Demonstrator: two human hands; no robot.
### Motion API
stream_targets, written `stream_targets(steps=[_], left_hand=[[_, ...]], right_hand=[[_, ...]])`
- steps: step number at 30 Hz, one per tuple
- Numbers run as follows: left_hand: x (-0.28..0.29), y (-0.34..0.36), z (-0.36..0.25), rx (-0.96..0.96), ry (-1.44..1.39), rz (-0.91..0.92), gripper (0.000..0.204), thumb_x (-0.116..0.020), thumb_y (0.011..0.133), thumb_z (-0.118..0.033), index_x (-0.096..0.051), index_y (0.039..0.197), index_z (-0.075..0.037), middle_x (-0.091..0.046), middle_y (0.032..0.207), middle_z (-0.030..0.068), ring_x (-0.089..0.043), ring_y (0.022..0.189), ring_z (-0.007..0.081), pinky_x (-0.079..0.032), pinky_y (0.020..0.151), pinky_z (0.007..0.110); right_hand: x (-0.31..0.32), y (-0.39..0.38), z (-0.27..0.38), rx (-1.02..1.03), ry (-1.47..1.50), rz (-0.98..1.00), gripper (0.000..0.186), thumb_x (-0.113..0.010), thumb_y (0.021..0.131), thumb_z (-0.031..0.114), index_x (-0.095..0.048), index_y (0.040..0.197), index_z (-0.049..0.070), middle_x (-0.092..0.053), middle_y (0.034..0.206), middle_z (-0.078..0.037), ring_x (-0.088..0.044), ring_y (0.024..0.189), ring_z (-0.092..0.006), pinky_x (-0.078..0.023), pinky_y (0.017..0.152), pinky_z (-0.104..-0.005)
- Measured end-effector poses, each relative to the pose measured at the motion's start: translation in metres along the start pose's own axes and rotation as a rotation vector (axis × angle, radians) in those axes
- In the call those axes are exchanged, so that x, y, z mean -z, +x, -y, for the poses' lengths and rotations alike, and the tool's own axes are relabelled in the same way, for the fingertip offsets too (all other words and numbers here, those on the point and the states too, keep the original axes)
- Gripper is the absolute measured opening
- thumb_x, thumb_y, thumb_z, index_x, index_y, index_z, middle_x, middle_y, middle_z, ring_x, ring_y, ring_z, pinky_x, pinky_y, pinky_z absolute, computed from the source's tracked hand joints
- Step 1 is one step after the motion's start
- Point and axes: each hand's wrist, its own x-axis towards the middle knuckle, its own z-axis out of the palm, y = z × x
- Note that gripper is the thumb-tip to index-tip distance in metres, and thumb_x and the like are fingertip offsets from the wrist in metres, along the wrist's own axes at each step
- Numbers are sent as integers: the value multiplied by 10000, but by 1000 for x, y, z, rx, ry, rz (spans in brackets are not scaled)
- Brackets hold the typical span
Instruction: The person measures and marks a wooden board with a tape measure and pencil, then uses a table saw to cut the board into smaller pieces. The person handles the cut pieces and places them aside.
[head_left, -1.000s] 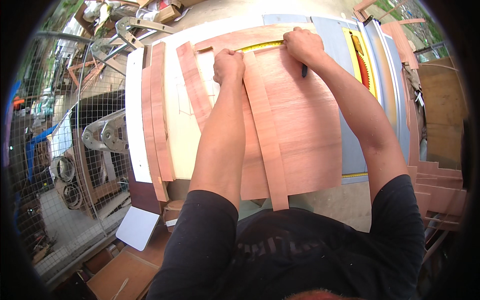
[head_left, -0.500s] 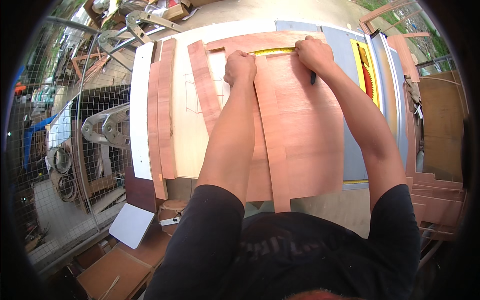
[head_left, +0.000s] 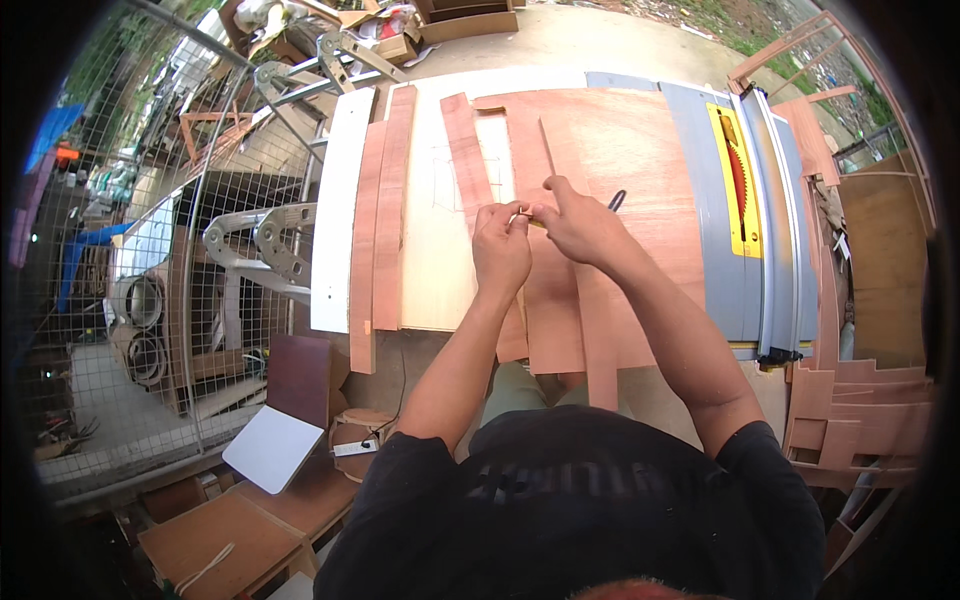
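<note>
Close together over the reddish plywood sheet [head_left: 640, 145] are both my hands. My left hand [head_left: 502, 250] is closed in a pinch on the end of a yellow tape measure [head_left: 537, 221]. Wrapped round the body of that tape measure is my right hand [head_left: 580, 225], which hides most of it. Only a short bit of yellow blade shows between the hands. A dark strap-like loop [head_left: 618, 200] sticks out beside the right hand. Below the hands, a narrow plywood strip [head_left: 598, 340] lies lengthwise on the sheet and overhangs the near edge. Another short strip [head_left: 465, 150] lies slanted beyond my left hand.
A table saw with a red blade [head_left: 738, 175] in a yellow insert and a metal fence [head_left: 775, 230] stands on the right. Long plywood strips [head_left: 390, 220] and a white board [head_left: 340, 220] lie at left. Beyond are a folding ladder [head_left: 260, 240] and wire fencing [head_left: 190, 330].
Both hands have come back toward me from the sheet's far edge and closer together. The stretched yellow blade is now mostly drawn in. The view has shifted.
</note>
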Motion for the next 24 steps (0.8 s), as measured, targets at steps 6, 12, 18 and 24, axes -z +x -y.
stream_targets(steps=[6, 12, 18, 24], left_hand=[[70, -79, 28, 606, -1278, 209, 356, -470, 1092, -301, -510, 1366, -79, -634, 1204, 78, -651, 1031, 167, -543, 861, 292], [125, -80, 70, 464, -883, 178, 258, -517, 1061, -326, -558, 1172, -97, -623, 972, 59, -656, 889, 184, -547, 742, 325], [207, -9, 80, 57, 635, -73, 450, -692, 884, -229, -556, 1268, -38, -542, 1202, 193, -626, 1059, 350, -528, 913, 444], [244, 40, 155, 292, 929, -98, 533, -656, 931, -421, -556, 1373, -142, -489, 1360, 186, -567, 1181, 377, -494, 979, 483]], right_hand=[[-82, -54, 80, 6, 360, 15, 594, -467, 1026, 347, -331, 1448, -48, -624, 1076, -389, -637, 1032, -509, -487, 911, -546], [-152, -86, 102, 184, 579, -45, 763, -555, 982, 378, -213, 1565, 25, -308, 1500, -386, -438, 1347, -503, -382, 1117, -514], [-129, -169, 18, -86, -211, -367, 910, -733, 834, 457, -291, 1553, 117, -376, 1449, -280, -433, 1345, -445, -410, 1073, -538], [-129, -242, -23, -500, -187, -176, 840, -754, 851, 321, -303, 1529, 117, -419, 1354, -282, -583, 1166, -461, -527, 928, -528]])
